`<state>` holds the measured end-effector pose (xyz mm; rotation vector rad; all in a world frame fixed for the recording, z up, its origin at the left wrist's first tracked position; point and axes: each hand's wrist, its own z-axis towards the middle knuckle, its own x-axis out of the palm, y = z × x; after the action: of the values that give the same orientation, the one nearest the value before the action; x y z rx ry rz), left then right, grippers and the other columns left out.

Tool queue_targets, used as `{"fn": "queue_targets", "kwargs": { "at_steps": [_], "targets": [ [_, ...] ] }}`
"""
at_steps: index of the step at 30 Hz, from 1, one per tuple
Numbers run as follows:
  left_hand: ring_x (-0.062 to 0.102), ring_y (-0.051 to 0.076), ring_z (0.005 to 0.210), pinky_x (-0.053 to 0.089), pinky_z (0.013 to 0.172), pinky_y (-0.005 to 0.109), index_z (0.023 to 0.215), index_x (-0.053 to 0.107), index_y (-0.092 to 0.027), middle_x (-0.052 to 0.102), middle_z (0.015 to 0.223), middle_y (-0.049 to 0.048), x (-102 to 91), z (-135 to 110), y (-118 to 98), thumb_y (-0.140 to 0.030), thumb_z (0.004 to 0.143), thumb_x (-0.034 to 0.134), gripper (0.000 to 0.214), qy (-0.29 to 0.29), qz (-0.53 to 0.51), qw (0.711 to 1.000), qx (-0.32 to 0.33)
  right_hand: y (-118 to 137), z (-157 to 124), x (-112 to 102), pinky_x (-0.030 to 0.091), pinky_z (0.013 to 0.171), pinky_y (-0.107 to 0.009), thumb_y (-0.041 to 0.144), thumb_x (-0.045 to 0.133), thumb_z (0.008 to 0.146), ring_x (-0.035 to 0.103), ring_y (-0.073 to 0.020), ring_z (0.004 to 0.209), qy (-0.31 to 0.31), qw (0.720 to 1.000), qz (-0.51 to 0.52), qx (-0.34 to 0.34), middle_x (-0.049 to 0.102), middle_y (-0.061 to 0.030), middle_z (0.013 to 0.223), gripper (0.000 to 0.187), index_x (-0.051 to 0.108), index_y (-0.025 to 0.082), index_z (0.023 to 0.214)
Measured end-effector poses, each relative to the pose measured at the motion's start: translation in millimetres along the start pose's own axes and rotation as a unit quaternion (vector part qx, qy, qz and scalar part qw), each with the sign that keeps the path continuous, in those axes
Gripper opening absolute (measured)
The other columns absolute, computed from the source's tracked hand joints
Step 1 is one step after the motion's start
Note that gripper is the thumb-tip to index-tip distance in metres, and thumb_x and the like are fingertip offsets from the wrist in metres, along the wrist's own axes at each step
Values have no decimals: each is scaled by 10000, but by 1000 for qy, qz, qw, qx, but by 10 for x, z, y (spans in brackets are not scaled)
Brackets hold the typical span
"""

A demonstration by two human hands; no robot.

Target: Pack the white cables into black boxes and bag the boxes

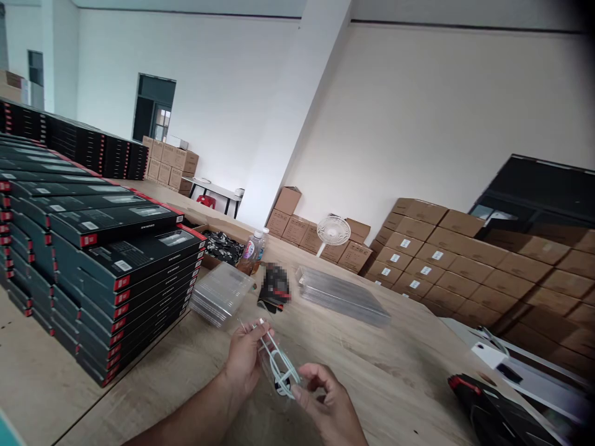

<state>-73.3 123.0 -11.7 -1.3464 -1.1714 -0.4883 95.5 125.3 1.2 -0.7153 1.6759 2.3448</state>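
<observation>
My left hand [245, 358] and my right hand [328, 402] are held low over the wooden table [390, 365], both closed on a coiled white cable [280, 367]. The left fingers pinch the cable's upper end near its plug. The right fingers pinch the lower loop of the coil. A thin clear plastic piece seems to lie around the coil, but I cannot make it out well.
Tall stacks of dark flat boxes [121, 279] fill the left. Clear plastic trays [220, 296] and another clear stack [341, 295] lie ahead, with a bottle [250, 253] and a white fan [333, 231]. Cardboard cartons [465, 260] line the right; a black-red item [493, 409] lies near right.
</observation>
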Motion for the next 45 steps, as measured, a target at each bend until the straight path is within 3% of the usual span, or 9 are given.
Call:
{"fn": "queue_targets", "kwargs": {
  "at_steps": [3,7,14,21,24,32,36,40,45],
  "targets": [
    [627,136,511,571,636,303,708,571,-162,631,574,-16,4,2,-10,-166,657,775,210,-4,-14,1000,-6,-8,11,13,471,664,-290,453,732,628,594,-273,1002,5,995,85,50,672,-87,1032,512,636,203,1065],
    [621,131,502,572,621,293,726,562,-167,623,569,-24,2,12,-49,-136,671,760,208,-13,-24,1000,-9,-33,22,134,493,622,-328,526,757,608,642,-265,837,100,974,174,107,706,-88,938,672,579,187,1161],
    [627,121,533,563,633,280,804,545,-173,645,616,-18,-11,39,-127,-114,722,703,188,-30,-24,999,-2,-171,-13,352,507,630,-308,558,684,708,647,-235,808,39,984,159,66,686,-56,896,625,540,205,1203],
    [641,150,538,512,529,239,834,553,-165,635,596,-12,-75,99,-142,-113,708,711,209,-26,-17,999,-19,-97,-69,453,500,529,-297,563,679,690,660,-206,647,49,978,173,109,687,-65,906,659,501,197,1209],
    [629,130,542,544,589,271,827,558,-164,635,624,-21,-101,118,-117,-94,700,711,210,-27,-22,999,-32,-90,-80,492,414,406,-245,577,701,658,638,-184,549,39,970,199,132,683,-44,840,679,495,204,1187],
    [604,111,524,545,604,269,812,557,-173,618,623,-35,-119,135,-69,-94,716,695,185,-25,-11,998,-57,-82,-77,484,352,372,-213,569,731,635,598,-149,477,65,967,199,144,658,-8,765,676,506,200,1155],
    [583,109,501,522,566,256,757,561,-165,597,577,-40,-85,89,-81,-98,678,713,184,2,18,997,-79,-75,-23,332,469,516,-252,589,713,662,658,-209,708,128,969,176,121,698,-36,798,615,589,179,1103],
    [577,119,493,474,506,233,718,585,-145,607,553,-18,-19,-23,-38,-79,607,732,196,48,53,992,-109,-57,21,252,498,825,-348,585,642,748,653,-235,874,103,979,164,65,717,-76,935,510,629,171,1045],
    [576,129,464,394,452,203,705,602,-136,617,524,-2,19,-116,53,-103,546,772,234,79,83,985,-129,-3,10,293,509,778,-354,483,650,784,655,-246,838,100,982,156,23,717,-81,929,392,645,175,1027]
  ]
}}
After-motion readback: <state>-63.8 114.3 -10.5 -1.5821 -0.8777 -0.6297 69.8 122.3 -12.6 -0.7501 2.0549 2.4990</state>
